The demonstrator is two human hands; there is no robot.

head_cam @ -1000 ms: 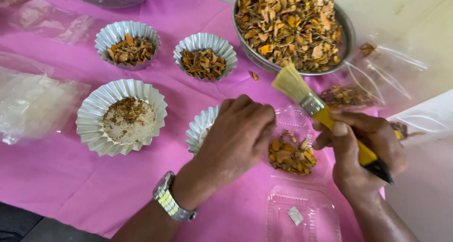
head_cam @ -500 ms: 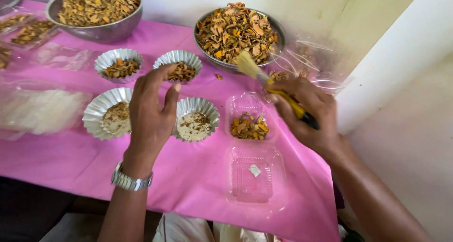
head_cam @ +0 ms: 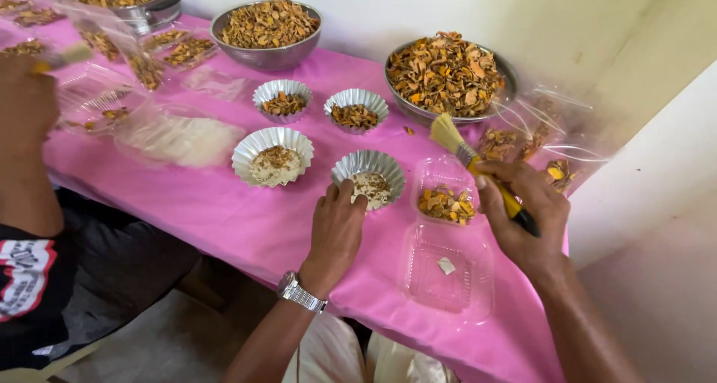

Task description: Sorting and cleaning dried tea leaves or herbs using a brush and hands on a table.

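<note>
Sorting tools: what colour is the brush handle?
Yellow with a black end, on the brush in the right hand; head view.

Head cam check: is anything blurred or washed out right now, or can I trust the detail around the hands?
Head view: soft, even daylight with no hard shadows; the left hand at the fluted foil cup and the right hand holding the yellow-handled brush are sharp; the co-worker's hand at far left is motion-blurred; clear plastic bags catch mild glare; the wall looks bright, not blown out.
</note>
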